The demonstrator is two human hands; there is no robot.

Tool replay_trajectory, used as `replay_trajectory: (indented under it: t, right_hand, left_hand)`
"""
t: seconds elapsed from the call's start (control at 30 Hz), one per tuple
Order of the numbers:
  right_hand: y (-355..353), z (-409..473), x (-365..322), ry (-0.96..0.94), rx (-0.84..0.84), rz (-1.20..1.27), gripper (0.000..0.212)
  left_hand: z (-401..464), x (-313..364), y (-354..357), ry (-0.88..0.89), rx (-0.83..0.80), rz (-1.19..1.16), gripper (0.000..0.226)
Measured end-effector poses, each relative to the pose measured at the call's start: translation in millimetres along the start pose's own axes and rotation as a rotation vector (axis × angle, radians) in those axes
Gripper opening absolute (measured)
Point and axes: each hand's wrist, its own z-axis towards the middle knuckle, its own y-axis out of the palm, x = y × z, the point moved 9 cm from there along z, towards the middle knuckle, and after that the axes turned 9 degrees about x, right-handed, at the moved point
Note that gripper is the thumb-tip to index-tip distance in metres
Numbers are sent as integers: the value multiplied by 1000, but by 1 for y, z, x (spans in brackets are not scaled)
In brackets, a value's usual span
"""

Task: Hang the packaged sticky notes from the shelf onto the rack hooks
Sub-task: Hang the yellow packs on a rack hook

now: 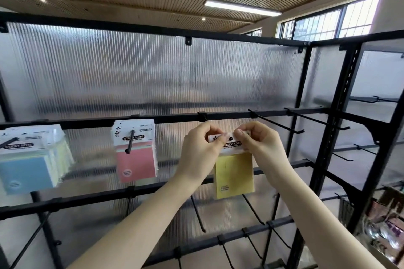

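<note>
Left hand (pixel 200 150) and right hand (pixel 258 141) pinch a glossy yellow pack's (pixel 235 176) white header.

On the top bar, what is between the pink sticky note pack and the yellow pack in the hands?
In the head view, nothing hangs between the pink pack and the yellow pack: only the ribbed panel and the left hand.
</note>
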Motion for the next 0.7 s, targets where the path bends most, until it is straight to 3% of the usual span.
replay_trajectory:
  t: [0.2, 0.33, 0.4, 0.53, 0.7]
  right_hand:
    - [7, 4, 9, -30, 6, -118, 10]
    - [8, 1, 4, -238, 178, -409, 21]
    - [13, -3, 7, -337, 184, -493, 27]
    - [36, 4, 37, -258, 22, -561, 39]
    - [50, 29, 63, -63, 23, -483, 60]
  left_hand:
    - [7, -22, 8, -4, -38, 54, 14]
    - [19, -40, 6, 16, 34, 158, 16]
    - [26, -48, 5, 23, 95, 216, 17]
    - [42, -70, 6, -31, 181, 275, 18]
    - [53, -95, 5, -121, 254, 272, 18]
